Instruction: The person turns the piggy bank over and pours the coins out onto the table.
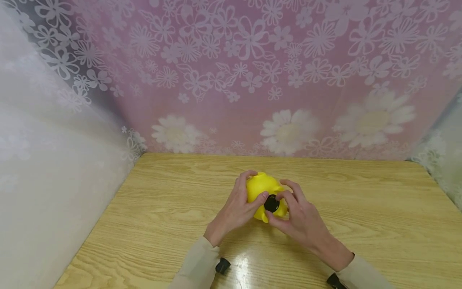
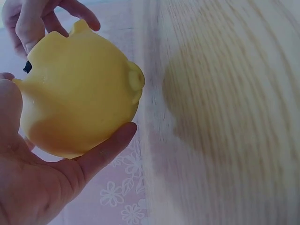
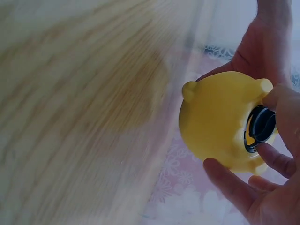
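A round yellow piggy bank (image 1: 258,185) is held up off the wooden table, its underside with stubby feet turned toward me. My left hand (image 1: 238,202) grips its left side, with the thumb beside the black plug (image 1: 272,204) in the belly. From the right, my right hand (image 1: 301,216) pinches at that plug with thumb and fingers. In the right wrist view the plug (image 3: 263,123) sits tilted in its dark-rimmed opening, and one fingertip touches its lower edge. The left wrist view shows the snout (image 2: 136,80) pointing away from the hands.
A wood-grain table (image 1: 162,224) spreads under both hands. Behind it hangs a pink cloth (image 1: 231,100) with white flowers; a pale cloth (image 1: 65,160) closes off the left side. Black pieces (image 1: 222,265) show at the sleeves.
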Available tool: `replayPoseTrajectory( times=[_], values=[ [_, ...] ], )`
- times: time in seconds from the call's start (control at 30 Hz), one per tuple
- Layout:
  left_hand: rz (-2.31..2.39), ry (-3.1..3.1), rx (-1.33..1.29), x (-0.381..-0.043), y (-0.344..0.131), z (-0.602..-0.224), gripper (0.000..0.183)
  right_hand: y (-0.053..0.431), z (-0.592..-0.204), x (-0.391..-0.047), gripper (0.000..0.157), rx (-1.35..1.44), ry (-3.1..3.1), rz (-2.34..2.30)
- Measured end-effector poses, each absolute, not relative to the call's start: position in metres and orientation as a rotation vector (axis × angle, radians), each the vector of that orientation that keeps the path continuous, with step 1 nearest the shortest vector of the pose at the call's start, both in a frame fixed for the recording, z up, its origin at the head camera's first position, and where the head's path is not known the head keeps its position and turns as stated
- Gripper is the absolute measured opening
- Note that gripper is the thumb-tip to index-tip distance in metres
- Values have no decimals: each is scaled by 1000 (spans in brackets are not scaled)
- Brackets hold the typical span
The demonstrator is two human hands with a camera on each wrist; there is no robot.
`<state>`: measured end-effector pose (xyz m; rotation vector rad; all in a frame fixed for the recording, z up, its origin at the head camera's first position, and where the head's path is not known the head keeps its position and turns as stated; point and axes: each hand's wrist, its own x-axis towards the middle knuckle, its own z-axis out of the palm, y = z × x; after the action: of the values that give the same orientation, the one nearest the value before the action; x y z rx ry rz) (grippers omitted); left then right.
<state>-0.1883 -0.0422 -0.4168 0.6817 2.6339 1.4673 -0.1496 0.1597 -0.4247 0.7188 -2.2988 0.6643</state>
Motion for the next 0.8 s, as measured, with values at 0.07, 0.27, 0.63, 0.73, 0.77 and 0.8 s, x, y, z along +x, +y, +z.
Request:
replayPoseTrajectory(
  times=[0.07, 0.27, 0.63, 0.73, 0.77, 0.8],
  values=[
    [1464, 2638, 683, -188, -42, -416, 63, 159, -423, -147, 41, 666, -2363, 756],
    [1490, 2646, 682, -190, -43, -417, 61, 160, -416, -143, 43, 527, -2447, 1066],
    [1483, 2633, 659, -188, -46, -418, 61, 176, -406, -140, 41, 529, -2581, 1017],
    [1482, 2625, 663, -187, -46, -419, 61, 179, -408, -140, 42, 565, -2595, 957],
    [1481, 2622, 665, -187, -46, -419, 61, 179, -409, -140, 42, 584, -2587, 931],
    [1480, 2620, 668, -187, -46, -419, 60, 180, -409, -140, 43, 607, -2575, 904]
  ],
)
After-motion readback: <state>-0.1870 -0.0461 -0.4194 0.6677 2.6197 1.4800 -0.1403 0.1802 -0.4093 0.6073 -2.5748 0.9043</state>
